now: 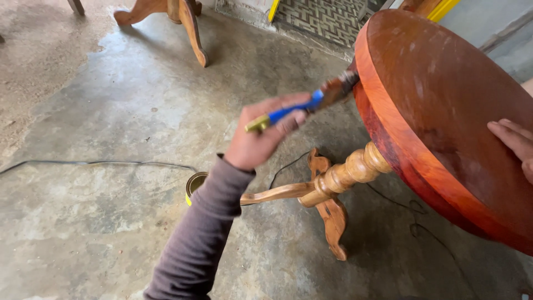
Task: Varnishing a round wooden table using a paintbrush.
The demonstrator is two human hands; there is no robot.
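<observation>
The person's left arm is covered by a long sleeve of soft, plain fabric in a muted grey-brown. The sleeve fits closely, shows light creases along its length, and ends in a snug cuff at the wrist. The left hand beyond the cuff is bare, with no glove, ring or watch showing. Of the right hand, only the bare fingers show at the picture's edge, and no sleeve is visible there.
</observation>
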